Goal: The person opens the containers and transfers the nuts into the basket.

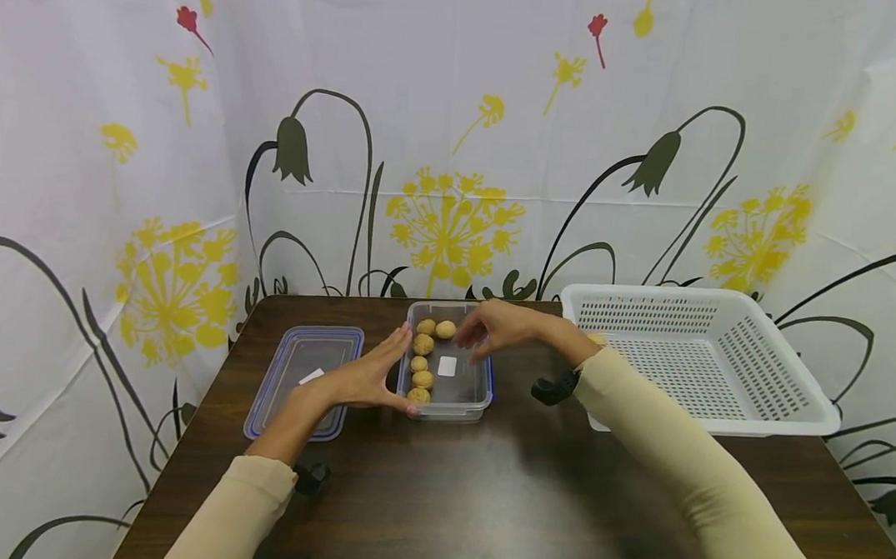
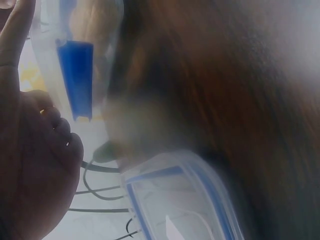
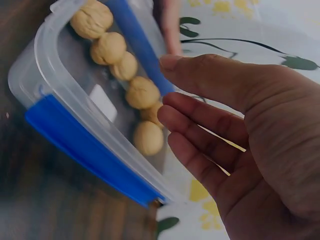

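Note:
A clear plastic food container (image 1: 453, 411) with blue side clips stands on the table. Inside it, several small tan balls with wrinkled surfaces (image 1: 423, 380) line the left side, and one more lies at the far end beside the row. My left hand (image 1: 361, 380) rests along the container's left wall, fingers straight, thumb at the near left corner. Over the container's right half hovers my right hand (image 1: 502, 325), its fingers loosely bent. In the right wrist view nothing sits between thumb and fingers (image 3: 200, 107). A white label (image 1: 447, 366) shows on the container's bottom.
To the left lies a clear lid with a blue rim (image 1: 266, 388), a white label on it. A white perforated basket (image 1: 742, 426) stands on the right; a tan ball (image 1: 597, 338) shows at its left side, partly behind my right arm. A flowered curtain (image 1: 454, 130) hangs behind the table.

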Motion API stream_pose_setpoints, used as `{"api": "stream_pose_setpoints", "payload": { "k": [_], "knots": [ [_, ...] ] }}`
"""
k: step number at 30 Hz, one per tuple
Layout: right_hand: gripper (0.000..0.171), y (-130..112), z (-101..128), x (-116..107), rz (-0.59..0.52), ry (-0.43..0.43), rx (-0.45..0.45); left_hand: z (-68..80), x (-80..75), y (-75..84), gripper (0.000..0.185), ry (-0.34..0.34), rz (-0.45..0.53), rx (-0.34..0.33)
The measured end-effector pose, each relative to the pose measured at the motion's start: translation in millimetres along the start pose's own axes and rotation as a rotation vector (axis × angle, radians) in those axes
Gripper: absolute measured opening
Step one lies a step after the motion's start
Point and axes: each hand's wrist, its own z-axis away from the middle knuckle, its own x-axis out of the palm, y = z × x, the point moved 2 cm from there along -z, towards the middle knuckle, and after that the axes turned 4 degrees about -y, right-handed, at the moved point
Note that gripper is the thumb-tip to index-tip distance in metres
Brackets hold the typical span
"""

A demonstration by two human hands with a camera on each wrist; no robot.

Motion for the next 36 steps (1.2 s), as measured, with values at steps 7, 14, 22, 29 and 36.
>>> {"api": "stream_pose_setpoints", "payload": {
  "k": [7,14,22,29,36],
  "knots": [
    [0.038,8.5,-23.3,21.9,0.034,0.01,-0.005,-0.4,-0.4,1.1,0.131,-0.01,0.006,-0.017],
    [0.033,15.1,-41.9,41.5,0.052,0.008,0.024,0.3,-0.9,2.9,0.131,-0.013,0.021,-0.015],
    [0.03,17.7,-55.5,58.0,0.048,0.012,0.025,1.5,-1.8,3.9,0.131,-0.01,0.024,-0.006],
    [0.03,15.3,-63.0,62.1,0.068,0.018,0.034,1.5,-2.5,2.4,0.13,-0.009,0.017,-0.004],
    [0.033,14.9,-69.0,68.5,0.023,0.0,0.028,2.3,-1.1,2.4,0.131,-0.012,0.022,-0.02]
  ]
}}
